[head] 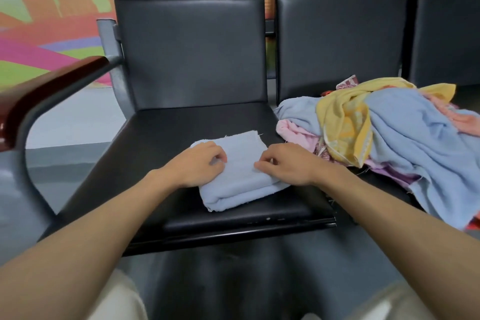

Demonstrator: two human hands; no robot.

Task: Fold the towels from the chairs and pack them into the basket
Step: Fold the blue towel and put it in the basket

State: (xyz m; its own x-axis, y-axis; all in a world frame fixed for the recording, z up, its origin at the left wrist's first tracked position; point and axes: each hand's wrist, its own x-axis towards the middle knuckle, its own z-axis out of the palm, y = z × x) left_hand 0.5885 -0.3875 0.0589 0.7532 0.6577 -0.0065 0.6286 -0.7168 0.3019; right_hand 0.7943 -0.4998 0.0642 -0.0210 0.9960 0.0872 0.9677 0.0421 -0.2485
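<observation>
A light blue towel, folded into a thick rectangle, lies on the seat of the black chair in front of me. My left hand rests on its left side with fingers curled, pinching the cloth. On the towel's right side my right hand pinches the top layer with its fingertips. A heap of unfolded towels, blue, yellow, pink and purple, covers the chair seat to the right. No basket is in view.
The left chair has a dark wooden armrest on a grey metal frame at the left. Black chair backs rise behind both seats. A colourful mural wall stands at the far left. My knees show at the bottom.
</observation>
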